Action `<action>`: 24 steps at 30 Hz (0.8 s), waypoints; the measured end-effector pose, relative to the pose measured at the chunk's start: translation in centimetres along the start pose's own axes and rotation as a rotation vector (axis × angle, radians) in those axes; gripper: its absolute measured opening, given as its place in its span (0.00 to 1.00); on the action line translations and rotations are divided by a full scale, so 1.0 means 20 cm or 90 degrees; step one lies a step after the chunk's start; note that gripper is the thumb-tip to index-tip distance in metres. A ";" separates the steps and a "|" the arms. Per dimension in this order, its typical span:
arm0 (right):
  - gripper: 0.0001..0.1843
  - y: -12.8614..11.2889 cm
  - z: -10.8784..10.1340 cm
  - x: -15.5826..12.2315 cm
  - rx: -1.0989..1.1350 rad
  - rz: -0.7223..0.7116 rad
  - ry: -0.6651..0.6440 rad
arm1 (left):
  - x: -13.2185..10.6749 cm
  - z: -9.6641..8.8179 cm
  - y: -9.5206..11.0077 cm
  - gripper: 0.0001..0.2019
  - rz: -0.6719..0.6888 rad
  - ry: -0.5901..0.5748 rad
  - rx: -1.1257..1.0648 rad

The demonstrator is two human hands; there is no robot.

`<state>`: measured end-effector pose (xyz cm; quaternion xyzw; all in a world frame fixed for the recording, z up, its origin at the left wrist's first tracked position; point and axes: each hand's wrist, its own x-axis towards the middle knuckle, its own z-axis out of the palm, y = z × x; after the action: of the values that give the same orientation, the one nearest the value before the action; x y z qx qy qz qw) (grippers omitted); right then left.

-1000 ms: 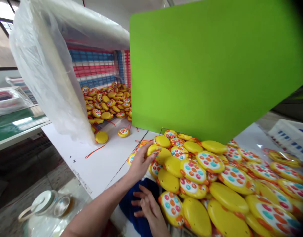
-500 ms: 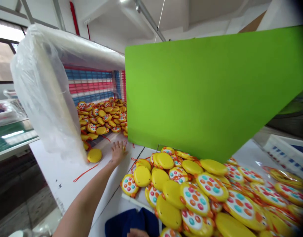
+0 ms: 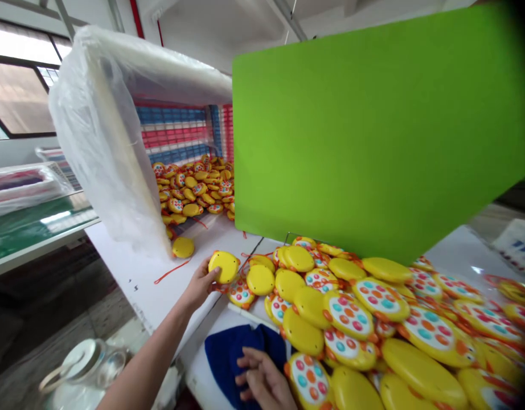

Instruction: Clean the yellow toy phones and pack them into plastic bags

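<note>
My left hand (image 3: 202, 282) grips a yellow toy (image 3: 224, 267) by its edge, thumb on the plain back and fingers beneath. A red-orange cord hangs near it. The toy is just left of a heap of similar toys (image 3: 305, 333); some of these show white faces with coloured dots, others plain yellow backs. My right hand (image 3: 266, 378) is at the bottom, over a dark blue cloth (image 3: 228, 356), fingers apart and slightly curled, with nothing in them. Another yellow toy (image 3: 183, 247) lies alone on the white table (image 3: 130, 265), its cord stretched out beside it.
A plastic-wrapped crate (image 3: 104, 131), open at the front, holds many of the toys (image 3: 198, 191). A large green board (image 3: 352, 136) stands behind the heap. A lidded jar (image 3: 85, 364) is below the table at left. A green-topped table (image 3: 36, 225) stands farther left.
My left hand has come back from the crate's opening toward me with a yellow toy in it. My right hand has risen farther into view over the blue cloth. The view has shifted.
</note>
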<state>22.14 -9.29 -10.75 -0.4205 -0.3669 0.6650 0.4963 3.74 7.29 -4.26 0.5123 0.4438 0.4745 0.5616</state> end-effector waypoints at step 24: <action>0.32 -0.10 0.01 -0.06 0.217 -0.001 0.034 | -0.59 0.26 0.02 0.17 -0.034 -0.084 0.061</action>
<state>22.92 -9.95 -8.63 -0.3477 -0.2361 0.7057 0.5704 6.92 -5.15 -3.27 0.5571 0.4414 0.4026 0.5768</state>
